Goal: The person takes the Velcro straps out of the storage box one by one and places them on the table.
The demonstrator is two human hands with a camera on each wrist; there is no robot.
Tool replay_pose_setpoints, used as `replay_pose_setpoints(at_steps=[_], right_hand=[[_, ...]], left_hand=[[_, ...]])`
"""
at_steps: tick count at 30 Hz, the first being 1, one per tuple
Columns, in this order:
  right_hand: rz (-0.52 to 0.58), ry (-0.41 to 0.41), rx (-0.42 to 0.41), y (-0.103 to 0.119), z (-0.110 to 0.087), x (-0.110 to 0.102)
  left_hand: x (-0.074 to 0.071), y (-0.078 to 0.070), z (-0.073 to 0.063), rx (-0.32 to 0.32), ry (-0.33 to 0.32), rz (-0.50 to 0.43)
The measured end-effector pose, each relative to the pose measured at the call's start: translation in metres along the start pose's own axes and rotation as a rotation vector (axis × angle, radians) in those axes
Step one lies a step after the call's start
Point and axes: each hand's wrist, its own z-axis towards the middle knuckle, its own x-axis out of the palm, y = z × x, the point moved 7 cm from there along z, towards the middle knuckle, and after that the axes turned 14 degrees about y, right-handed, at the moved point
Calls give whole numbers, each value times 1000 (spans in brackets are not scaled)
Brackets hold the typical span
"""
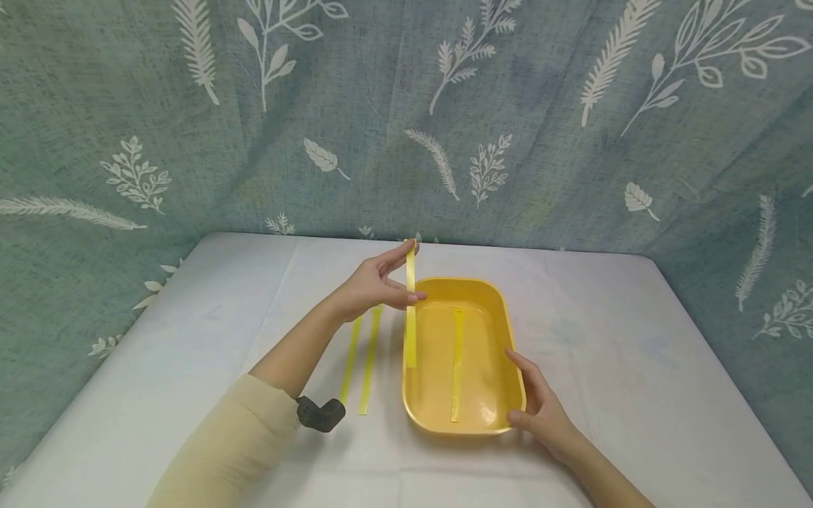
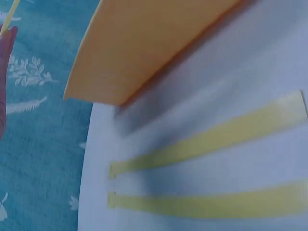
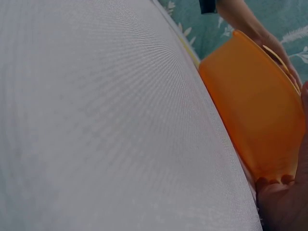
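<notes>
My left hand pinches a yellow strip between thumb and fingers and holds it upright over the left rim of a yellow oblong tray. The strip's lower end hangs inside the tray. Another yellow strip lies flat along the tray's floor. My right hand rests against the tray's right wall near its front corner, thumb on the rim, and the tray wall fills the right wrist view. Two more yellow strips lie side by side on the white table left of the tray, and both strips show in the left wrist view.
The white-covered table is backed and flanked by a teal leaf-print cloth. A dark wrist camera mount sits on my left forearm, beside the cream sleeve.
</notes>
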Motion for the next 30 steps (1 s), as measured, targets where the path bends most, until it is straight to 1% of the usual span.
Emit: replay_pose_setpoints(at_steps=[4, 7, 9, 13, 17, 21, 24, 26, 30], right_hand=[[-5, -4, 0, 1, 0, 0], [-1, -10, 11, 1, 0, 0], [-1, -11, 16, 0, 0, 0], [4, -5, 19, 0, 0, 0], [7, 0, 23, -1, 1, 0], [1, -2, 24, -1, 0, -1], [2, -8, 19, 0, 0, -2], [9, -9, 17, 0, -1, -2], [6, -16, 36, 0, 0, -2]], left_hand=[[-12, 12, -9, 9, -7, 42], [-18, 16, -19, 11, -4, 44], [-21, 21, -27, 3, -7, 38], [-29, 34, -43, -32, -28, 31], [-36, 44, -59, -54, -42, 33], [-43, 54, -74, -76, -45, 48], [-46, 62, -83, -96, -39, 66], [-49, 68, -88, -121, -35, 76], [-53, 81, -99, -168, -29, 97]])
